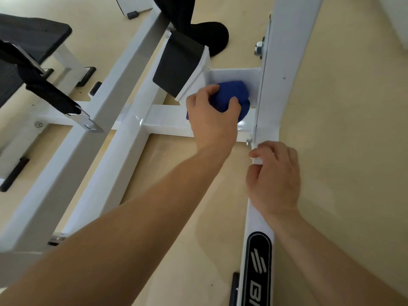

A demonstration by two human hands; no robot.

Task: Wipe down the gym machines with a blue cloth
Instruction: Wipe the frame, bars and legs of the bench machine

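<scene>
A white gym machine frame [123, 138] fills the view, seen from above. My left hand [212, 120] grips a bunched blue cloth [231, 93] and holds it against a white cross plate [234, 75] where it meets the upright white beam [287, 62]. Much of the cloth is hidden under the hand. My right hand [273, 175] grips the edge of that same beam lower down, fingers curled round its left edge, above a black oval logo badge [258, 261].
A black pad [176, 65] sits just left of the cloth. Black seat pads [33, 38] and a strap with a metal buckle [66, 104] lie at the left. A black-socked foot [212, 36] stands on the beige floor [342, 129] beyond the frame.
</scene>
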